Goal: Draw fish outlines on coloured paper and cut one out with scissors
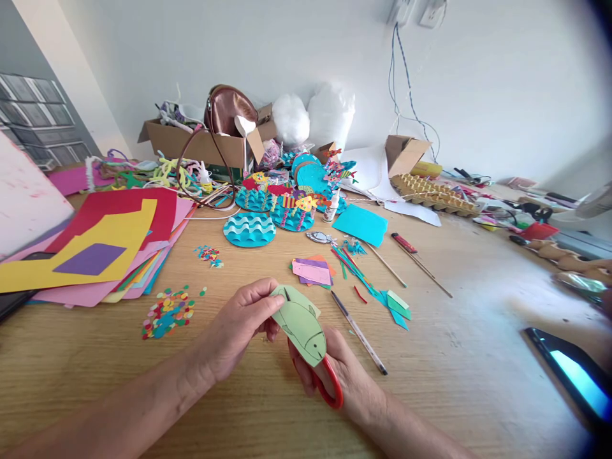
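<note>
Between thumb and fingers, my left hand (251,310) pinches a piece of green paper (299,322) with a fish drawn on it in dark lines. My right hand (342,366) is closed round red-handled scissors (335,390). The paper covers most of the scissors, and a dark blade tip shows near its upper left. Just right of the hands, a pen (358,331) lies on the table. Beyond them is a small stack of coloured paper pieces (310,271), with a pink one on top.
Coloured paper sheets (109,239) and confetti dots (169,312) lie to the left. Farther back are blue wavy paper discs (249,230), a glue bottle (331,208) and a cardboard box (191,143). Wooden sticks (386,264) and a phone (568,376) are on the right.
</note>
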Demonstrator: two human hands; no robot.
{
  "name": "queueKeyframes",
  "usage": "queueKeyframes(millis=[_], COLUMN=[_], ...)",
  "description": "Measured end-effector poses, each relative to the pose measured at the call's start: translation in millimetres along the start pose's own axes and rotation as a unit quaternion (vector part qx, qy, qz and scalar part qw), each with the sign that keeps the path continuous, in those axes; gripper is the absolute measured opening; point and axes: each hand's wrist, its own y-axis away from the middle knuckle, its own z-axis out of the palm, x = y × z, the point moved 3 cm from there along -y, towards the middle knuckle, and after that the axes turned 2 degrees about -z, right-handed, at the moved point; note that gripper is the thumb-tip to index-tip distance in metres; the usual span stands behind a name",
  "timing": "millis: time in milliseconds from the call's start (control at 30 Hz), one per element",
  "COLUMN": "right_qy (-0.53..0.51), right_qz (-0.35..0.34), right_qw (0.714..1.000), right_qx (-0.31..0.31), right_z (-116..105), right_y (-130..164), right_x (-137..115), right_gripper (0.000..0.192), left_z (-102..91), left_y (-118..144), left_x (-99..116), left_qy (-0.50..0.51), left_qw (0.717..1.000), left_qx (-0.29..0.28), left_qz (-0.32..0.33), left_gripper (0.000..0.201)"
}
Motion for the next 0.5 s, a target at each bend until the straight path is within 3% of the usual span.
queueKeyframes(millis=[500], right_qy=[0.012], right_qz=[-0.003], right_qw=[1.0], right_qx=[0.003], right_z=[-0.1], right_y=[0.2], right_x=[1.7], right_gripper=[0.051], left_z=[-2.9], left_y=[-1.1], left_x=[2.6], left_qy=[0.007], left_qw=[1.0], left_qx=[-0.021], left_qz=[-0.02], left_gripper=[0.025])
